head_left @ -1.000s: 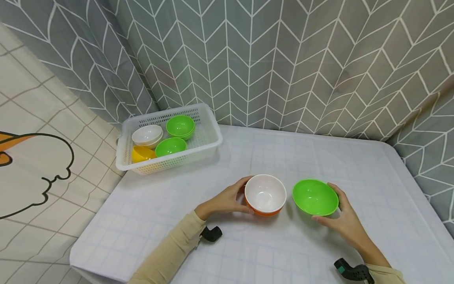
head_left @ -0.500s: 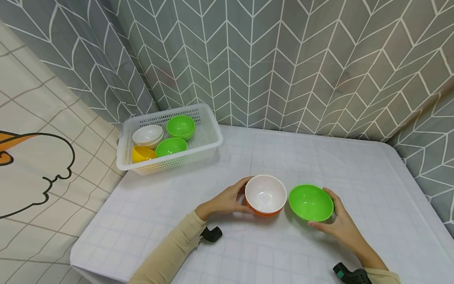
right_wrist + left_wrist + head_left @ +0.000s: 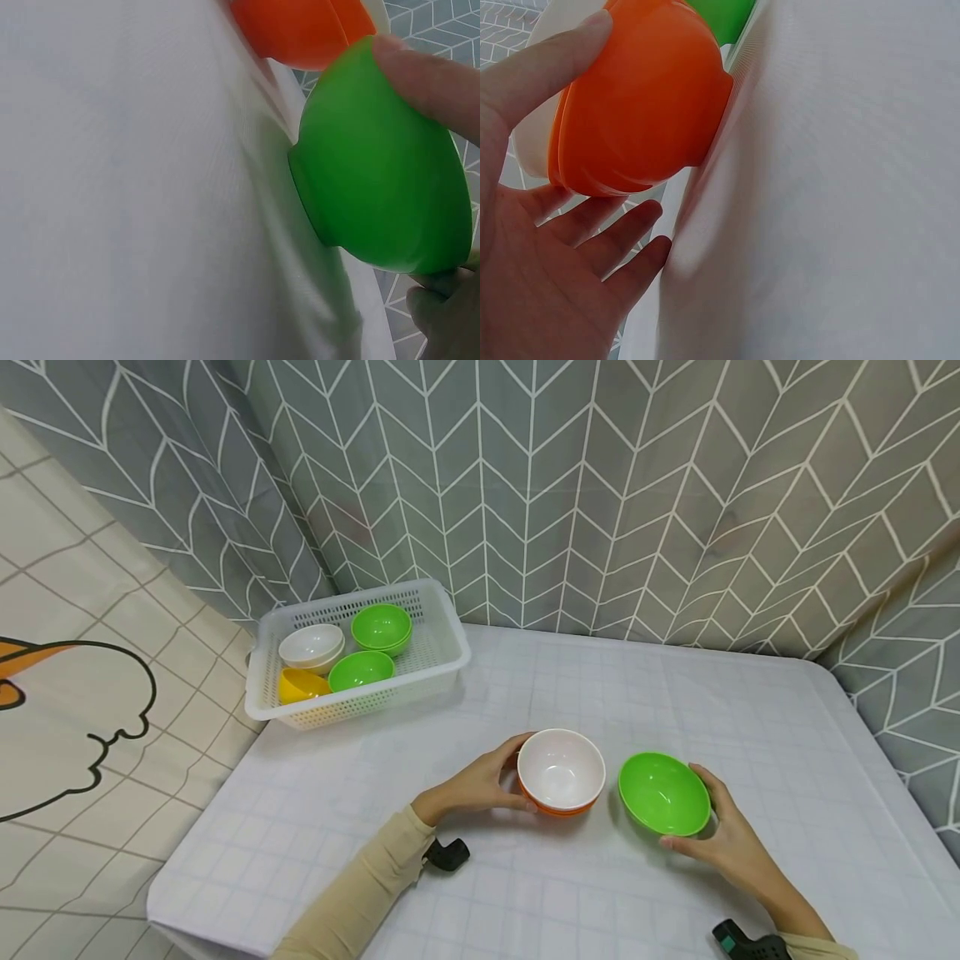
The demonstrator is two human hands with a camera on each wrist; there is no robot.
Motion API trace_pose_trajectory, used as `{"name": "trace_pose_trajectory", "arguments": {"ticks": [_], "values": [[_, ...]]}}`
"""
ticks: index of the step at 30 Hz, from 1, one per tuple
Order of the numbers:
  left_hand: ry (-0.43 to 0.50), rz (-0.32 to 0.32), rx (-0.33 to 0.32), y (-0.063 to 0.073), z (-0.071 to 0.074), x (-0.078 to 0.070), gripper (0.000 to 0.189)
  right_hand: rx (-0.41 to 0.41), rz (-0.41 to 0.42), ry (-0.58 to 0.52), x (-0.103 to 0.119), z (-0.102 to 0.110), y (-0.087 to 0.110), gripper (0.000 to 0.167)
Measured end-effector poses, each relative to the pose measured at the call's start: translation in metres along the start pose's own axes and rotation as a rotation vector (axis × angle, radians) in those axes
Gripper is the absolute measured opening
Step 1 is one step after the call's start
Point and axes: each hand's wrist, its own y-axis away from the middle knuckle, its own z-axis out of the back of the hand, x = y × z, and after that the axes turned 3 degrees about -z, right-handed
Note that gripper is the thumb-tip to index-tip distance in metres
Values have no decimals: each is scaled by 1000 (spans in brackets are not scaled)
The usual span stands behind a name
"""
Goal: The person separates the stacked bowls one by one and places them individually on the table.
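In the head view, a white bowl (image 3: 562,768) sits nested in an orange bowl (image 3: 566,812) near the middle of the table. My left hand (image 3: 480,783) holds this stack from its left side; in the left wrist view the thumb lies on the orange wall (image 3: 645,97) and the fingertips are at the opposite side. To the right of the stack is a green bowl (image 3: 664,794), gripped by my right hand (image 3: 723,835) between thumb and fingers at its right side. From the right wrist, its foot shows close over the cloth, with a shadow beneath.
At the back left of the table stands a white perforated basket (image 3: 442,668). Inside it are white bowls (image 3: 311,646), green bowls (image 3: 381,625) and a yellow bowl (image 3: 302,685). A patterned grey curtain (image 3: 525,493) hangs behind the white tablecloth (image 3: 525,893).
The green bowl in my right hand has come nearer to me, drifting slightly left and then back right. My left hand and the white and orange stack have stayed in place.
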Motion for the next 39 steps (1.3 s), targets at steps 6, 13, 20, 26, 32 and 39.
{"name": "trace_pose_trajectory", "arguments": {"ticks": [6, 13, 20, 26, 32, 39], "values": [[-15, -7, -5, 0, 0, 0, 102, -33, 94, 6, 1, 4, 0, 120], [-11, -5, 0, 2, 5, -20, 99, -84, 265, 55, 16, 9, -6, 124], [-4, -8, -5, 0, 1, 1, 103, -58, 427, 95, 44, -11, -22, 126], [-24, -10, -9, 0, 0, 1, 104, 15, 459, 125, 67, -32, -36, 127], [-17, -31, -12, 2, 0, 3, 102, 107, 454, 159, 78, -50, -48, 122], [-5, -64, -4, 2, -1, 4, 100, 123, 515, 242, 82, -63, -55, 126]]}}
